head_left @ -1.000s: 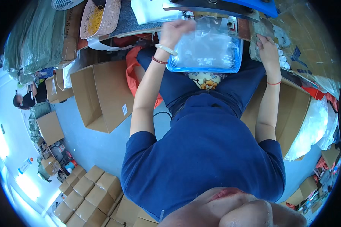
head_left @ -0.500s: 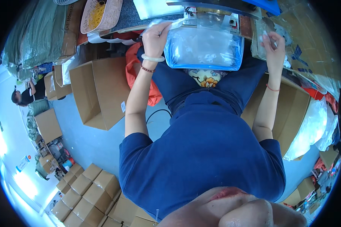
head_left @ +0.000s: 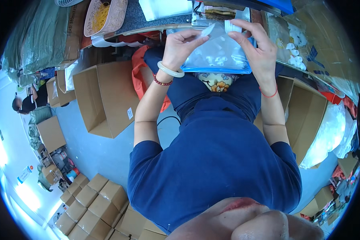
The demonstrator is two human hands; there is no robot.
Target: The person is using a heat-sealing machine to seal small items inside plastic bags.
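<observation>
My left hand [head_left: 184,48] is raised at the table's edge, thumb and fingers pinched on a small clear plastic bag [head_left: 207,30]. Facing it, my right hand [head_left: 258,44] grips a small white ribbed cylinder [head_left: 231,26] between thumb and fingertips. The bag and the cylinder are a short way apart. Below both hands is a bin lined with blue-edged clear plastic [head_left: 190,68], holding several small white pieces [head_left: 217,60] in clear wrapping. More loose white pieces [head_left: 295,58] lie on the table beyond my right hand.
A pink basket of yellow rubber bands [head_left: 104,18] and a white sheet stack [head_left: 166,9] stand at the back left. Open cardboard boxes [head_left: 104,98] flank my legs. A metal-fronted machine [head_left: 220,14] sits ahead. Another person [head_left: 26,102] is far left.
Both hands have come together over the bin, the left moving right with the bag. My right hand has come left from the loose white pieces, now with the ribbed cylinder showing.
</observation>
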